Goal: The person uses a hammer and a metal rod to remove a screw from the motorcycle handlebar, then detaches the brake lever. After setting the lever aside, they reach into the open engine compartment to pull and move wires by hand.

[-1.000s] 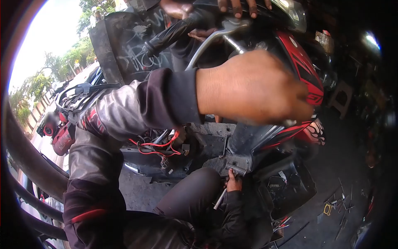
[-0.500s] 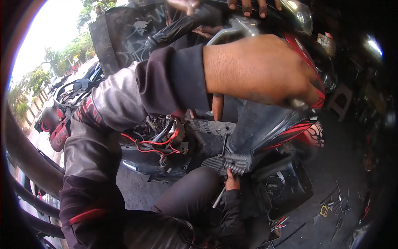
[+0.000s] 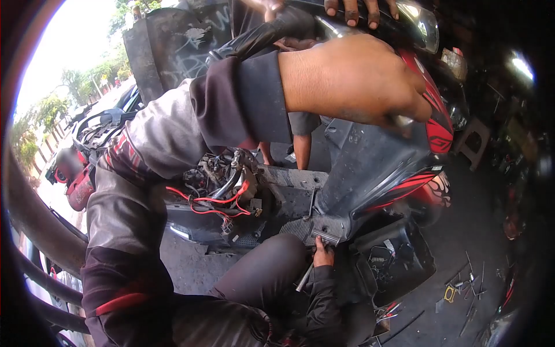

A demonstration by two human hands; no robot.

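Note:
My left hand [image 3: 364,81] reaches across the view in front of the scooter's black inner leg shield [image 3: 364,168]. Its fingers are curled, and a small shiny metal end [image 3: 403,120] shows below them; blur hides what it belongs to. Lower down, my right hand [image 3: 324,256] is closed at the edge of the footboard [image 3: 298,229], beside my bent knee. A silver rod-like metal tool [image 3: 304,277] sticks out below that hand. Against its fingertips lies a ribbed silver metal piece [image 3: 327,237].
Exposed wiring with red cables [image 3: 219,199] fills the scooter's opened middle. A black plastic bin [image 3: 399,260] holds small parts. Tools [image 3: 471,286] and a yellow gasket [image 3: 449,294] lie on the floor. Another person's hand [image 3: 361,11] rests on the front; their legs [image 3: 302,150] stand behind.
My left hand has moved slightly up and left, uncovering more of the red panel and the leg shield. My right hand stays in place.

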